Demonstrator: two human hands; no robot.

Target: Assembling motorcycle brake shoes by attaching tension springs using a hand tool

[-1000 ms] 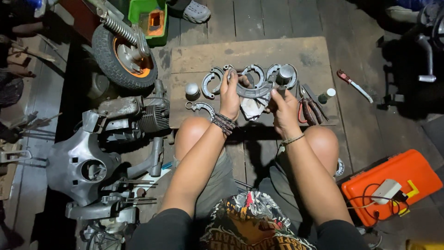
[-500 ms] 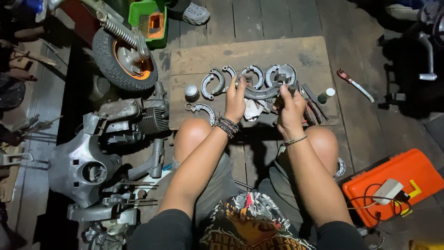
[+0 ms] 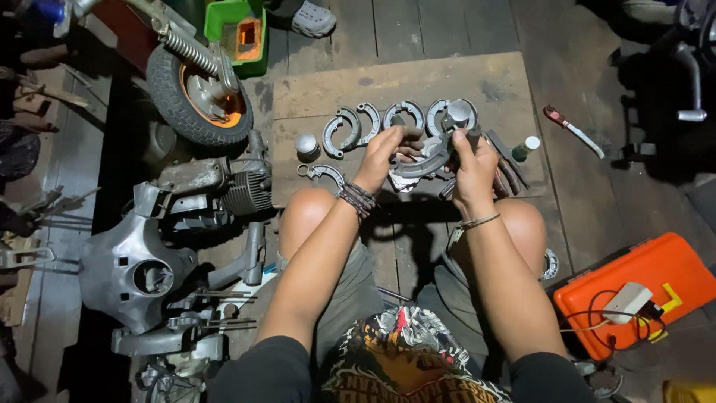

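Brake shoe (image 3: 419,163), seemingly curved, gripped by both hands: left (image 3: 386,153), right (image 3: 474,166), arms outstretched.

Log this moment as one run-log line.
left hand: grips curved brake shoe | right hand: grips same shoe | more shoes on wooden board | orange case at right

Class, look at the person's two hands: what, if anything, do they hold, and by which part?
Both hands grip one curved grey brake shoe over the board: the left hand at its left end, the right hand at its right end.
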